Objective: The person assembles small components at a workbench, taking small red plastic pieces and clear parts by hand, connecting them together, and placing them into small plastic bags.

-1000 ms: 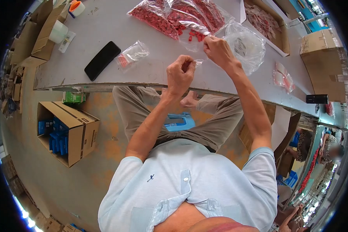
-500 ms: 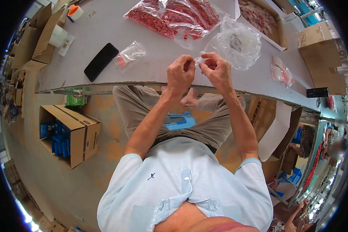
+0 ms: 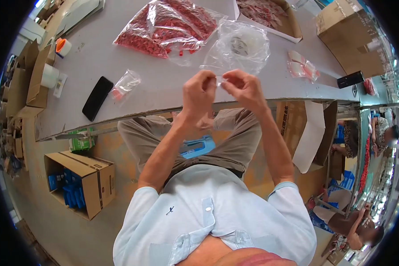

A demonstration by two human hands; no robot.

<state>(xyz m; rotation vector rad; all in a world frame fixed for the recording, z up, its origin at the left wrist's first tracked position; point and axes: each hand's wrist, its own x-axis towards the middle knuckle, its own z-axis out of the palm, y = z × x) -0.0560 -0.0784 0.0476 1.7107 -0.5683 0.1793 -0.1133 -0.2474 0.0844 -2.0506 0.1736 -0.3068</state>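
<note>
Over the table's front edge, my left hand (image 3: 199,94) and my right hand (image 3: 244,89) face each other with fingertips pinched close together. Between them is a small clear plastic piece (image 3: 219,80), mostly hidden by the fingers; its exact kind is too small to make out. Just beyond the hands lies a roll wrapped in clear plastic film (image 3: 257,49). A big clear bag of small red pieces (image 3: 164,30) rests behind it to the left. Left of my hands are a small clear packet with red contents (image 3: 126,86) and a black phone (image 3: 97,98).
An open carton (image 3: 292,30) of red packets stands at the back. To the right are small packets (image 3: 302,67), a closed cardboard box (image 3: 348,37) and a black object (image 3: 350,80). Orange tape (image 3: 63,47) sits left. A carton with blue packs (image 3: 82,181) stands on the floor. Other people sit far right.
The view has turned, so the table things appear further left, those nearer the left end also lower. My hands remain pinched together, a little lower in view, with the clear plastic less visible between them.
</note>
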